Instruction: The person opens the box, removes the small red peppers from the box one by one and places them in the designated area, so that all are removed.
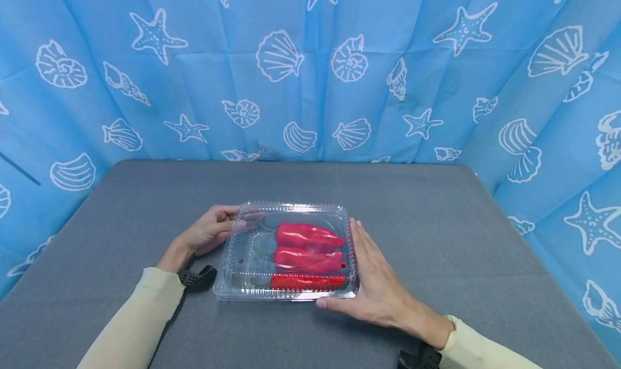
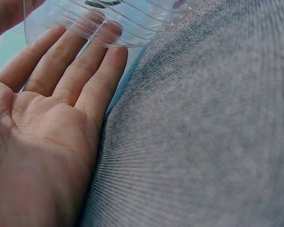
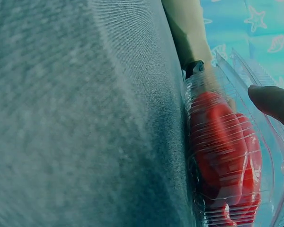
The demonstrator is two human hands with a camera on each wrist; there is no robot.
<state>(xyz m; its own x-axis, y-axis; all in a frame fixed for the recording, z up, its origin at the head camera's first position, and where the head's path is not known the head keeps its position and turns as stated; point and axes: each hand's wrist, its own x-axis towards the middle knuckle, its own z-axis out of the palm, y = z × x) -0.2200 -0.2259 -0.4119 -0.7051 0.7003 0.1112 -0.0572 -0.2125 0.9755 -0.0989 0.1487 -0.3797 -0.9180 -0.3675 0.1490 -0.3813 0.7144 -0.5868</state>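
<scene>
A clear plastic clamshell box point(image 1: 291, 213) sits at the front middle of the table, with three red peppers point(image 1: 310, 237) inside, at least two with green stems. My left hand point(image 1: 213, 231) is at its left side; its fingertips show through the clear plastic. In the left wrist view the left fingers point(image 2: 71, 75) are nearly straight, tips against the ribbed plastic wall. My right hand point(image 1: 380, 280) lies along the right side, fingers straight up that edge, thumb at the front edge. In the right wrist view the right thumb point(image 3: 270, 100) overlaps the box's rim.
Grey cloth covers the table point(image 1: 446, 218). Behind and at both sides hangs a blue curtain point(image 1: 301, 99) with white shells and starfish. Black straps point(image 1: 198, 277) circle both wrists below pale sleeves.
</scene>
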